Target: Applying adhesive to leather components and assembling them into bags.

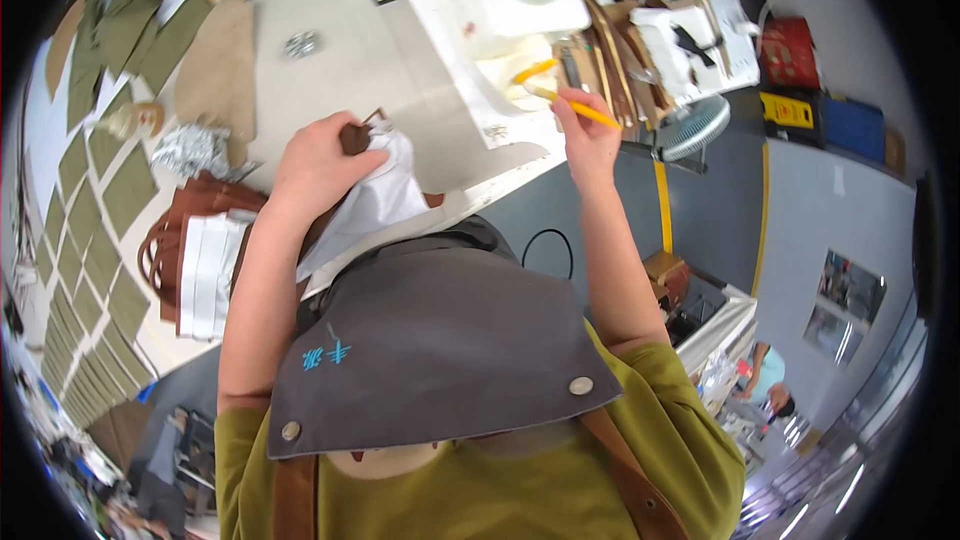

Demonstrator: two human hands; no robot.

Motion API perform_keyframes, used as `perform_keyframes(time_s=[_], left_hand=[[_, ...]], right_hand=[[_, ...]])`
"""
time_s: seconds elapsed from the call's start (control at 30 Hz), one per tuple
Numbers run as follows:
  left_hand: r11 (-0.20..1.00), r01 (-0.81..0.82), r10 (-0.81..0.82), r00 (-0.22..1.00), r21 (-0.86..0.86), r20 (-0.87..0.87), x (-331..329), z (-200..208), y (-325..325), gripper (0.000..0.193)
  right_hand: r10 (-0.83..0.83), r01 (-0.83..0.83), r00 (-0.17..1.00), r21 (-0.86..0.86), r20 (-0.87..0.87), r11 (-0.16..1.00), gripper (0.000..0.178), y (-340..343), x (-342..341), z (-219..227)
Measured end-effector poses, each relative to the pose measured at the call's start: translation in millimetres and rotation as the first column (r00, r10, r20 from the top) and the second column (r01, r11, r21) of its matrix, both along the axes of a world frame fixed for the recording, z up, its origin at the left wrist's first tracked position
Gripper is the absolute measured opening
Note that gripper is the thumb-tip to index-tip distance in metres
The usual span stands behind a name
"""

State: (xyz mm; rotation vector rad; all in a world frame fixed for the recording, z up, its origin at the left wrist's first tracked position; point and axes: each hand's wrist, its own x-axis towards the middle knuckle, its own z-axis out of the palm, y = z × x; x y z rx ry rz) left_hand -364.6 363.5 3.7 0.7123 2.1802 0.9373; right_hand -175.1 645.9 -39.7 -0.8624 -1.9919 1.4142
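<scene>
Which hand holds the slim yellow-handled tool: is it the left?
No, the slim yellow-handled tool is in the right hand, while the left hand grips a white-and-brown piece.

Blue characters (327,354) stand on the left part of the person's dark grey apron (450,340), near in the scene; on the far right, a yellow panel (787,111) carries dark marks, too small and blurred to make out.
</scene>
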Motion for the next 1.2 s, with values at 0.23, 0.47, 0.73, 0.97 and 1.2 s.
perform_keyframes(time_s=[0.23, 0.47, 0.73, 0.97, 1.2], left_hand=[[1.0, 0.012, -0.011, 0.995, -0.007, 0.103, -3.3, -10.2, -3.0, 0.04], [1.0, 0.027, -0.025, 0.987, -0.006, 0.159, -5.7, -16.1, -1.8, 0.041], [0.999, 0.035, -0.038, 0.992, 0.032, 0.12, -3.2, -17.8, 1.6, 0.036], [0.995, 0.056, -0.076, 0.964, 0.086, 0.254, -4.5, -30.3, -2.3, 0.039], [0.993, 0.037, -0.08, 0.909, 0.114, 0.408, -8.9, -21.5, 0.2, 0.04]], right_hand=[[0.121, -0.144, 0.985, 0.195, 0.125, 0.97, 0.013, -4.4, 4.6, 18.4], [0.053, -0.063, 0.99, 0.071, 0.134, 0.995, 0.015, -3.4, 21.7, 0.1], [0.098, -0.127, 0.983, 0.187, 0.155, 0.974, 0.015, -2.5, 14.8, -1.7], [0.049, -0.187, 0.966, -0.557, -0.253, 0.809, 0.01, -33.6, -8.1, 86.3], [0.445, -0.472, 0.881, -0.356, -0.161, 0.807, 0.014, -96.2, -60.7, 93.4]])
